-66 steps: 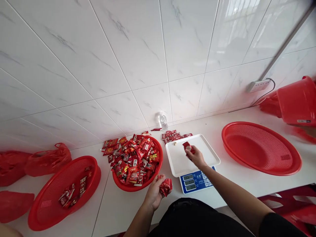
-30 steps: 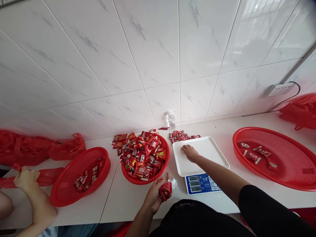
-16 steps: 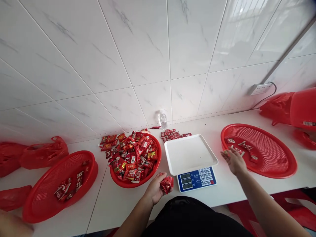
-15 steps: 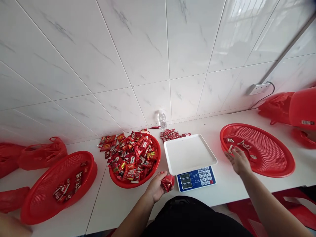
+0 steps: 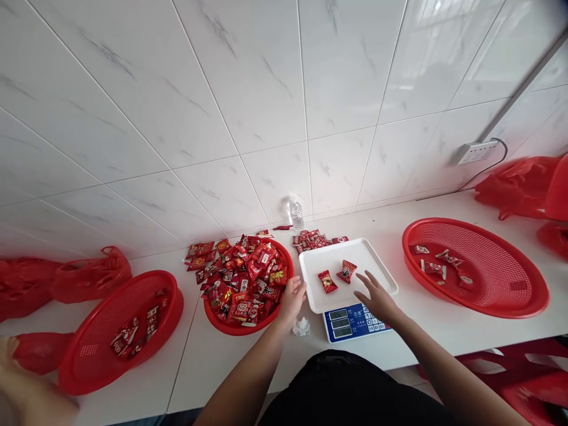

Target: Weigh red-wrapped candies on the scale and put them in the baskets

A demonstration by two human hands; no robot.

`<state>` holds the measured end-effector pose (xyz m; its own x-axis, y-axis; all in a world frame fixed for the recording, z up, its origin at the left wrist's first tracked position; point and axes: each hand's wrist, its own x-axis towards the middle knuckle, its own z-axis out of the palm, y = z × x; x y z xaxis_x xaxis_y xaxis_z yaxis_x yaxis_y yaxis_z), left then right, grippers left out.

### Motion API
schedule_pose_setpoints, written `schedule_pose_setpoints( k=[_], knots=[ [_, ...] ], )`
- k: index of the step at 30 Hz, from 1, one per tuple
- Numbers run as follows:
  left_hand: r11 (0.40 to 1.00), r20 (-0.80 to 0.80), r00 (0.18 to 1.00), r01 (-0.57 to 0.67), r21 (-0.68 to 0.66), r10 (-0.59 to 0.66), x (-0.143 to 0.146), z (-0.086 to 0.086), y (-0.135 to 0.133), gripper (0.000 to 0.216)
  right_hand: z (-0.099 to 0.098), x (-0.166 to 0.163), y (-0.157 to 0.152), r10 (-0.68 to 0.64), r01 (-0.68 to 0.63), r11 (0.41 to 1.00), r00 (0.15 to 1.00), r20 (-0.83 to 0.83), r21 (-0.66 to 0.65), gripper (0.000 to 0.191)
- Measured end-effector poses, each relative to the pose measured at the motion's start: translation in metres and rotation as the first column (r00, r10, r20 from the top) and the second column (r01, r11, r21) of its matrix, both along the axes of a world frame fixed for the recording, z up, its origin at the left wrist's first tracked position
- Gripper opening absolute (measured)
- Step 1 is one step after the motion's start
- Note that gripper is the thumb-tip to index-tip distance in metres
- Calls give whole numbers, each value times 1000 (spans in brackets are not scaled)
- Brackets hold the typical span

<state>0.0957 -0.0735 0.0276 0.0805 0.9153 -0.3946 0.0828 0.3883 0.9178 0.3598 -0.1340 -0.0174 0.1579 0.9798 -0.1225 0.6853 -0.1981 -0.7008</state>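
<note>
On the white tray (image 5: 319, 302) of the weighing scale lie two red snack packets, a smaller packet (image 5: 327, 281) and a packet with dark lettering (image 5: 347, 271). My right hand (image 5: 376, 297) hovers over the tray's right side, fingers spread, with nothing in it. Between the heaped basket and the tray is my left hand (image 5: 293, 299), its fingers loosely bent and no packet visible in them. Below it a crumpled clear wrapper (image 5: 302, 327) rests on the table. The scale's blue keypad panel (image 5: 355, 322) is partly behind my right wrist.
A red basket (image 5: 217, 322) heaped with red packets stands left of the scale. Another red basket (image 5: 532, 296) at right and one (image 5: 75, 378) at far left hold a few packets. A bottle (image 5: 296, 214) stands by the wall. Another person's arm (image 5: 31, 378) shows at left.
Red packets have left my left hand, and two now lie on the tray. My right hand has come from the right basket to above the tray. The crumpled wrapper is now visible.
</note>
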Motion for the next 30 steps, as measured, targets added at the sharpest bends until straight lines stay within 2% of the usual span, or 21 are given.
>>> schedule_pose_setpoints(
  k=[2, 3, 6, 8, 10, 11, 13, 17, 20, 22, 24, 26, 28, 30],
  knots=[
    [977, -246, 969, 23, 213, 31, -24, -3, 0, 32, -1, -13, 12, 46, -43, 999, 994, 97, -30, 54],
    [953, -373, 926, 58, 298, 60, -37, -4, 1, 29, 0, -17, 19, 58, -52, 998, 991, 123, -46, 55],
    [891, -688, 710, 207, 404, 147, -78, -3, 2, 26, 4, -31, 35, 150, -139, 986, 981, 125, -95, 57],
    [900, -841, 518, 278, 336, 154, -103, -1, 1, 29, 9, -41, 39, 236, -228, 969, 967, 91, -93, 56],
    [938, -939, 337, 297, 177, 70, -123, -1, 0, 38, 12, -51, 36, 274, -270, 961, 959, 75, -55, 53],
    [950, -964, 266, 300, 88, 6, -130, -1, -1, 45, 13, -55, 33, 270, -268, 963, 960, 73, -35, 52],
    [946, -977, 178, 320, -55, -117, -137, -3, -1, 59, 14, -59, 26, 251, -251, 968, 966, 70, -11, 51],
    [903, -952, 125, 370, -217, -280, -126, -10, 9, 76, 16, -57, 14, 259, -258, 966, 964, 55, -24, 49],
    [886, -925, 65, 319, -335, -373, -111, -16, 22, 89, 21, -51, 7, 242, -239, 970, 969, 55, -49, 47],
    [885, -921, 25, 290, -364, -388, -105, -19, 30, 91, 25, -47, 2, 222, -219, 974, 974, 40, -52, 47],
    [897, -931, 58, 293, -330, -362, -105, -19, 35, 85, 28, -42, -4, 204, -203, 978, 979, 4, -46, 46],
    [905, -931, 142, 320, -279, -337, -110, -14, 37, 78, 29, -35, -12, 176, -177, 984, 983, -44, -32, 46],
    [901, -919, 212, 360, -242, -332, -119, -6, 38, 72, 29, -27, -19, 144, -147, 989, 985, -97, -28, 47],
    [894, -912, 246, 393, -217, -329, -130, 6, 40, 66, 31, -19, -26, 127, -136, 990, 981, -149, -47, 47]
  ],
)
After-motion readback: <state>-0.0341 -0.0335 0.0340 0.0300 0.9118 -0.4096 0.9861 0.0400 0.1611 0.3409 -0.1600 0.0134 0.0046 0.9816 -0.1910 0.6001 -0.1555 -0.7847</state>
